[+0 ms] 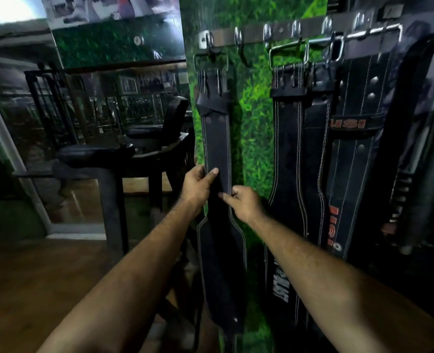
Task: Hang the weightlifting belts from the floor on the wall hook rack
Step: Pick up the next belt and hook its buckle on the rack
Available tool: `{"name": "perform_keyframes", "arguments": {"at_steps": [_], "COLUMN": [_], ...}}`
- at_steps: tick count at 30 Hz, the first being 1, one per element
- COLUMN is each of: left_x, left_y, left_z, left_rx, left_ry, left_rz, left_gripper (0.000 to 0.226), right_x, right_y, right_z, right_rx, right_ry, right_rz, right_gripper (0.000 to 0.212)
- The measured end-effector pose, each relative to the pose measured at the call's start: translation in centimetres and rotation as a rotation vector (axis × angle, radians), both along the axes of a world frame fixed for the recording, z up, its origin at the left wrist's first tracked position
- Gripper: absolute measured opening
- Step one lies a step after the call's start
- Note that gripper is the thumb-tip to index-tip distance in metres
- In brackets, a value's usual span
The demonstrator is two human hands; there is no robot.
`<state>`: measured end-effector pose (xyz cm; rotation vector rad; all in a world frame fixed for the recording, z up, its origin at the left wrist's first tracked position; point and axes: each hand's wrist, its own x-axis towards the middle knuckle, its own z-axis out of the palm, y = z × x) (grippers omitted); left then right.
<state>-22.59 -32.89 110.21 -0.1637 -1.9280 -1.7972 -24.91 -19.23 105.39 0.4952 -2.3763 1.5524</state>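
A black leather weightlifting belt (217, 146) with white stitching hangs by its metal buckle from the leftmost hook of the steel wall hook rack (251, 36). My left hand (198, 186) grips the belt's left edge at mid-length, thumb across its front. My right hand (244, 202) pinches the belt's right edge just below. Further black belts hang to the right: a stitched belt (296, 159) and a belt with red lettering (351, 154).
The rack is fixed to a green grass-pattern wall panel (255, 118); the hook (239, 39) next to the held belt is bare. A black padded gym bench (124, 151) stands at the left before mirrors. Wooden floor (40, 278) lies at lower left.
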Motion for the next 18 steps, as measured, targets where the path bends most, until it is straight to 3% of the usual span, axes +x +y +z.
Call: {"name": "perform_keyframes", "arguments": {"at_steps": [2, 4, 7, 8, 12, 16, 18], "left_x": [0.6, 1.1, 1.9, 2.1, 2.3, 3.3, 4.2], "left_y": [-0.3, -0.5, -0.9, -1.0, -1.6, -1.9, -1.9], "left_z": [-3.3, -6.7, -10.8, -11.7, -13.9, -16.0, -18.4], "left_rx": [-0.051, -0.109, -0.157, -0.142, -0.03, 0.14, 0.174], "left_ry": [-0.042, -0.099, -0.195, -0.225, -0.31, -0.394, -0.462], "left_rz": [-0.023, -0.057, -0.082, -0.087, -0.111, -0.133, -0.152], "left_gripper": [0.02, 0.017, 0.021, 0.021, 0.019, 0.031, 0.035], "right_x": [0.0, 0.0, -3.0, -3.5, 1.0, 4.1, 4.6], "right_y": [0.9, 1.7, 2.6, 2.9, 4.2, 4.0, 3.7], "right_z": [-4.0, -7.9, -13.1, -14.1, -14.2, -18.4, -20.0], "right_rx": [0.07, 0.049, -0.012, -0.032, -0.113, -0.113, -0.115], "right_ry": [-0.063, -0.166, -0.249, -0.264, -0.396, -0.489, -0.53], "right_rz": [0.03, 0.115, 0.133, 0.146, 0.094, 0.109, 0.093], "right_gripper": [0.045, 0.021, 0.087, 0.09, 0.059, 0.058, 0.07]}}
